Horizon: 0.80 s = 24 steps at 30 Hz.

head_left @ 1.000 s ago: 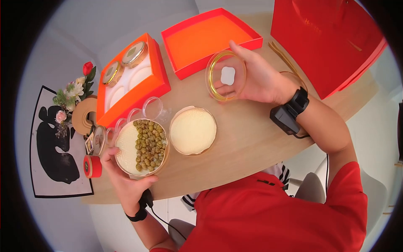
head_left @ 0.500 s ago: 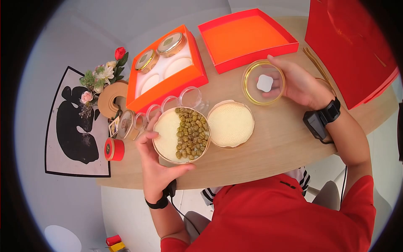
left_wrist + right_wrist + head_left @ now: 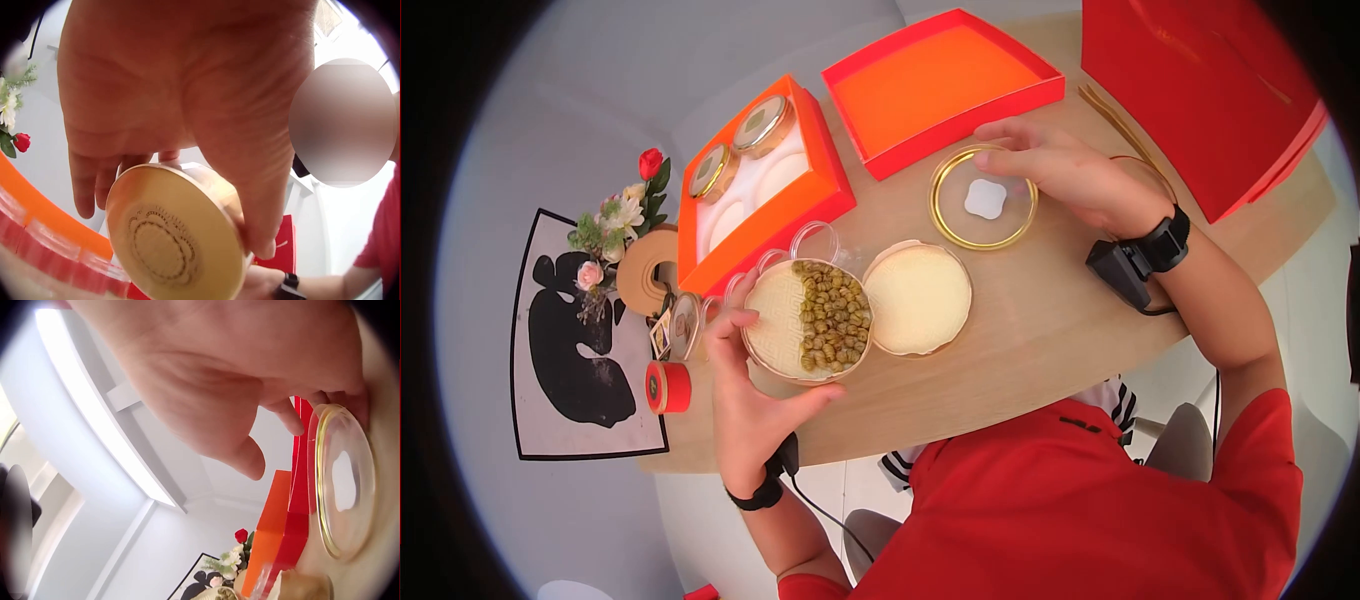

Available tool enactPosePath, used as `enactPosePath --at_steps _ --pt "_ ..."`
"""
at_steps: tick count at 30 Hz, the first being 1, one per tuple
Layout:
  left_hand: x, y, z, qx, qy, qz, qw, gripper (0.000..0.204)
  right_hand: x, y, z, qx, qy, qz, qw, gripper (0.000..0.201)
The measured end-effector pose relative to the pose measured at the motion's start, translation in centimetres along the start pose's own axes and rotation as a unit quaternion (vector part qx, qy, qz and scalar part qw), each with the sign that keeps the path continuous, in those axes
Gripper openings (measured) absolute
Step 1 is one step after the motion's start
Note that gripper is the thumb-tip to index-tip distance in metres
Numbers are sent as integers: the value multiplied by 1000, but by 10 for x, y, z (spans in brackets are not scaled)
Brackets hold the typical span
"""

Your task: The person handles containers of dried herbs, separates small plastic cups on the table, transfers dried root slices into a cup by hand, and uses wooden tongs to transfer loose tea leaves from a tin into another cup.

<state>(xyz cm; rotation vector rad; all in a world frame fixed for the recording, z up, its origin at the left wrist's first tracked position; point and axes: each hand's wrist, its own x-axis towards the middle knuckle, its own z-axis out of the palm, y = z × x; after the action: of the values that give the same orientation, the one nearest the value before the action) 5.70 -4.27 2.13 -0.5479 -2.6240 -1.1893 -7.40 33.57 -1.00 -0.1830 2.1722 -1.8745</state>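
Facing upward, tilted tub [image 3: 165,237] in left hand [image 3: 750,415]

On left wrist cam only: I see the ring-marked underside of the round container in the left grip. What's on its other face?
Observer: Head view: olive-brown ribbed pieces cover the side toward the right grip; the rest is bare cream surface.
Operator: Is the right grip pinching anything?
Observer: Doesn't look like it. Right wrist view: its thumb stands apart from the clear gold-rimmed lid. Can't tell whether the fingertips touch it.
Operator: Anything next to the round container?
Observer: Head view: a second round container, on the side toward the right grip, cream face up, no ribbed pieces on it.
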Motion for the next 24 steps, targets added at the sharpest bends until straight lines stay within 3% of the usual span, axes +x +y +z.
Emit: enactPosePath --at_steps 6,9,11,12,14,15,17,24 --pt "11 15 -3 43 -33 11 998 102 5 6 2 -130 22 -27 991 73" --pt "14 17 -3 38 -37 7 999 102 0 6 10 -159 49 -89 982 65" --pt "15 18 -4 35 -41 12 998 101 -9 1 22 -258 133 -256 922 57" --pt "14 18 -4 35 -38 11 999 101 -13 -7 25 -259 130 -257 922 57" --pt "13 19 -4 36 -37 -16 999 101 -22 -26 32 -240 -42 -254 936 48" --pt "13 19 -4 37 -37 -15 998 101 -22 -26 40 -239 -41 -254 936 48" --pt "16 19 -5 48 -46 -1 998 101 -18 -26 58 -244 -133 -333 901 47" --pt "23 21 -13 61 -63 4 996 101 9 -32 94 -280 -175 -412 849 51"
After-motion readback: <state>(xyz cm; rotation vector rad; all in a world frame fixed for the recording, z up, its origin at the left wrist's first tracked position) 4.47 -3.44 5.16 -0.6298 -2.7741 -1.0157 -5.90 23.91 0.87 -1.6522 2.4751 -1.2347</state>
